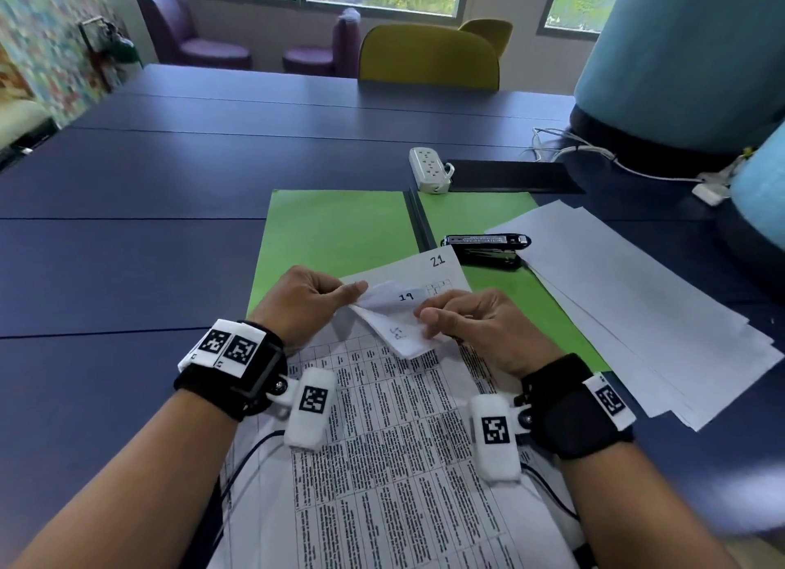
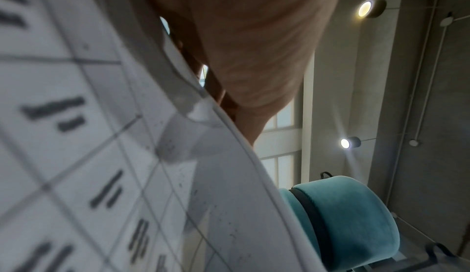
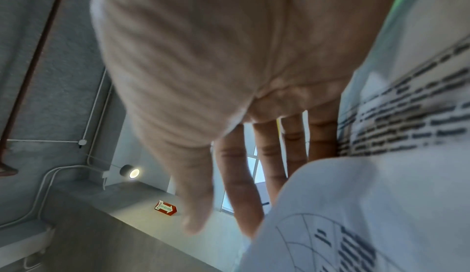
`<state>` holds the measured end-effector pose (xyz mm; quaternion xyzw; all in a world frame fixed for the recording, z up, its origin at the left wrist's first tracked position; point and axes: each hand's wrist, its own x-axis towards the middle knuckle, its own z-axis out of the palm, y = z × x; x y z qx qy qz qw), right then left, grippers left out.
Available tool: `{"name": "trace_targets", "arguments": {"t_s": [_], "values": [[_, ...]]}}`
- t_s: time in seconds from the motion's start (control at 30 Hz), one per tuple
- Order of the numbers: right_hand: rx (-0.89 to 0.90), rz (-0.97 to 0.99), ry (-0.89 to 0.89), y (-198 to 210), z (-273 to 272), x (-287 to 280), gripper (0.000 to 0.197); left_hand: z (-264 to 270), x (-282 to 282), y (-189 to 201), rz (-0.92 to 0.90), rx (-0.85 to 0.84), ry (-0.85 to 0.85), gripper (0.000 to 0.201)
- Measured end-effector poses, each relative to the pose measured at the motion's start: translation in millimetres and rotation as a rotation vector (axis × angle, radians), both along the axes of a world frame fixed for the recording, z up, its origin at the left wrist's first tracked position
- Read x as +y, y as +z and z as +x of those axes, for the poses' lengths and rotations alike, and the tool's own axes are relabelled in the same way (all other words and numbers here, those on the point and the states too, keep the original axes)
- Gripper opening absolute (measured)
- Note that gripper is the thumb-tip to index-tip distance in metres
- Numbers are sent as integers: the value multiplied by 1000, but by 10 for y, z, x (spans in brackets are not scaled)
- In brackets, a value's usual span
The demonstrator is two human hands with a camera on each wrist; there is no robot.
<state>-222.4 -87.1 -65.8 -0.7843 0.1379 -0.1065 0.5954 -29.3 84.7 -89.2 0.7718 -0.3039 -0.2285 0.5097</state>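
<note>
A stack of printed pages [image 1: 382,432] with tables of text lies on a green folder [image 1: 335,228] in front of me. Its top corner is bent up, showing a page marked 19 [image 1: 405,297] over a page marked 21 [image 1: 437,261]. My left hand [image 1: 354,292] pinches the left edge of the lifted corner between thumb and fingers. My right hand [image 1: 427,324] holds the bent-over flap [image 1: 403,334] with thumb and curled fingers. In the left wrist view the pages [image 2: 101,155] fill the frame beside the palm. In the right wrist view the curled sheet [image 3: 356,206] covers my fingertips [image 3: 249,216].
A black stapler [image 1: 488,247] rests on the folder just past the pages. Loose white sheets [image 1: 637,300] are fanned out at the right. A white power strip [image 1: 429,169] and cables [image 1: 594,152] lie farther back, beside a teal chair [image 1: 679,58]. The table [image 1: 127,249] is dark blue.
</note>
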Motion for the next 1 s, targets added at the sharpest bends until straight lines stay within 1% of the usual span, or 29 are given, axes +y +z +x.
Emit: {"name": "trace_targets", "arguments": {"t_s": [0.03,0.1,0.17,0.2,0.3,0.4,0.57,0.67,0.83,0.9,1.0], "values": [[-20,8,-45,-31,13,-11,31,-2,5,4,10,-12,-10,32],[-51,86,-132,-95,37,-40,24,5,8,6,7,-11,-31,18],[-60,148,-146,-142,40,-70,27,23,4,-9,2,6,-45,10],[-49,156,-133,-157,39,-77,28,29,0,-19,-9,18,-53,10],[-16,171,-90,-142,25,-54,20,35,-7,-28,-52,52,-71,17],[11,126,-82,-129,27,-38,16,7,2,-9,-60,71,-66,18],[12,132,-96,-138,41,-37,14,-44,14,38,-77,79,-61,22],[25,130,-115,-148,51,-45,9,-62,19,56,-70,98,-64,17],[16,56,-125,-149,62,-40,4,-73,14,69,-35,104,-52,13],[6,24,-147,-129,52,-26,5,-71,13,68,-20,103,-55,12],[12,-42,-129,-112,45,-31,3,-71,14,69,-2,106,-73,11]]}}
